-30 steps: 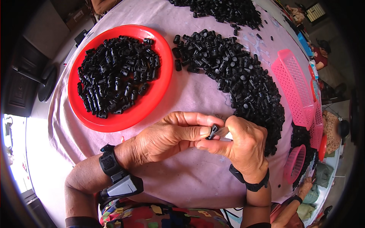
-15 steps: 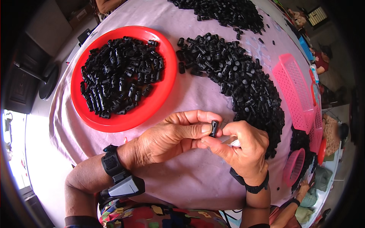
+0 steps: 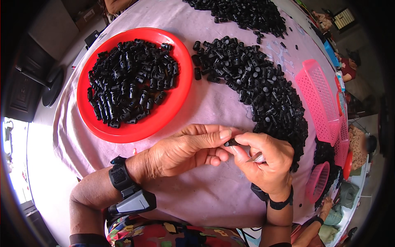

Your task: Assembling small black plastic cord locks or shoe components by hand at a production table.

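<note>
A small black plastic cord lock (image 3: 231, 142) lies between the fingertips of both hands, above the cloth. My left hand (image 3: 191, 144) pinches its left end with thumb and forefinger, the other fingers curled below. My right hand (image 3: 265, 158) has thumb and forefinger at the piece's other end. Tucked in that same hand is a thin pointed blade (image 3: 256, 157), its tip showing beside the thumb; the rest is mostly hidden by the palm. Fingers cover much of the cord lock.
Left of my hands, a red plate (image 3: 88, 119) holds many similar black pieces (image 3: 131, 82). A long heap of black parts (image 3: 271, 94) curves behind and right; another heap (image 3: 242, 14) lies farther back. Pink baskets (image 3: 317, 94) stand right. Another person's hand (image 3: 327, 206) shows at lower right.
The cord lock has tipped from upright to nearly lying flat between the fingers. My right hand has turned slightly, and the blade's tip now shows more clearly.
</note>
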Action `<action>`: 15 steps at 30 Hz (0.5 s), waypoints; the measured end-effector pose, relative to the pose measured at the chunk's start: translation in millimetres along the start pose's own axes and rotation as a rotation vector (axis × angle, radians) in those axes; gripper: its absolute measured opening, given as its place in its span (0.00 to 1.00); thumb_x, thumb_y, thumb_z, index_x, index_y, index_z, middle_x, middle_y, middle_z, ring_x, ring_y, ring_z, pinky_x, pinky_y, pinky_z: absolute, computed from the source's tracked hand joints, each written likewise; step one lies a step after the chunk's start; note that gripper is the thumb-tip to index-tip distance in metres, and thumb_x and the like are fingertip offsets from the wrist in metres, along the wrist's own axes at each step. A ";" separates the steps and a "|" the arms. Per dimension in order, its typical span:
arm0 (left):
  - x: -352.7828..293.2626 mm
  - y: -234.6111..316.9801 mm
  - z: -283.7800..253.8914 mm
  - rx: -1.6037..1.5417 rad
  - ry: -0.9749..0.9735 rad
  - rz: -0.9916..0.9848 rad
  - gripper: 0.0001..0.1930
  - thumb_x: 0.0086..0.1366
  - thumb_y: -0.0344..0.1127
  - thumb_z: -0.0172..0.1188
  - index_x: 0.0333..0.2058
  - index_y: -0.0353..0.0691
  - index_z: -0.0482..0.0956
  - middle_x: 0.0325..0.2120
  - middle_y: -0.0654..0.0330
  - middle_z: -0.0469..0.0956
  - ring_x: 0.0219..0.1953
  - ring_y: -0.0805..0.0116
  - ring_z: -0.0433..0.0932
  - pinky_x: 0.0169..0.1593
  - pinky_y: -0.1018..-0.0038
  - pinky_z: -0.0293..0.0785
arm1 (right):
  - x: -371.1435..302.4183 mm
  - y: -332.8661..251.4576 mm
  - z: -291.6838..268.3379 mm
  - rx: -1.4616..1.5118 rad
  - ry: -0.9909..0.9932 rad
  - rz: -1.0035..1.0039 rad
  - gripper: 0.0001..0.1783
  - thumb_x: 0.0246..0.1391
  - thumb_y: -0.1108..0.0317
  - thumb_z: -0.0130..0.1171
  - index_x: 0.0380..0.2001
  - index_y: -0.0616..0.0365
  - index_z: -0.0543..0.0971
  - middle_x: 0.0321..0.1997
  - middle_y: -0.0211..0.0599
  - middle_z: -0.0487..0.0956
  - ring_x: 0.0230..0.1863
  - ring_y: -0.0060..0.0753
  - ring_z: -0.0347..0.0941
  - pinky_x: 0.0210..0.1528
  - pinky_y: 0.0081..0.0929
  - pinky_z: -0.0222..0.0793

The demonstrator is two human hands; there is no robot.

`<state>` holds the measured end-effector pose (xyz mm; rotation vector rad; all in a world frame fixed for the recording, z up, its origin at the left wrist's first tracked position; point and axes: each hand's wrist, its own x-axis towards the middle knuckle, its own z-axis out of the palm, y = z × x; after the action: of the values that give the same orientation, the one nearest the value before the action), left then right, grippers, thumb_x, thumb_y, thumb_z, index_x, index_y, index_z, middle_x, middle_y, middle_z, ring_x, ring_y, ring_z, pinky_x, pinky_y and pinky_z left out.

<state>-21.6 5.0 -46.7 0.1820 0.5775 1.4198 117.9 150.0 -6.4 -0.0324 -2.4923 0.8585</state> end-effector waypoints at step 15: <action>1.5 -4.9 -5.6 -0.060 -0.046 0.073 0.16 0.67 0.32 0.55 0.53 0.39 0.74 0.44 0.63 0.77 0.43 0.77 0.76 0.49 0.79 0.73 | 1.9 -7.8 -6.8 0.049 -0.023 0.120 0.15 0.45 0.75 0.68 0.38 0.62 0.77 0.29 0.36 0.82 0.21 0.21 0.77 0.19 0.18 0.69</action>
<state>-19.9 4.4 -54.1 0.1888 0.4939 1.4983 120.4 147.9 3.6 -0.1584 -2.5103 0.9734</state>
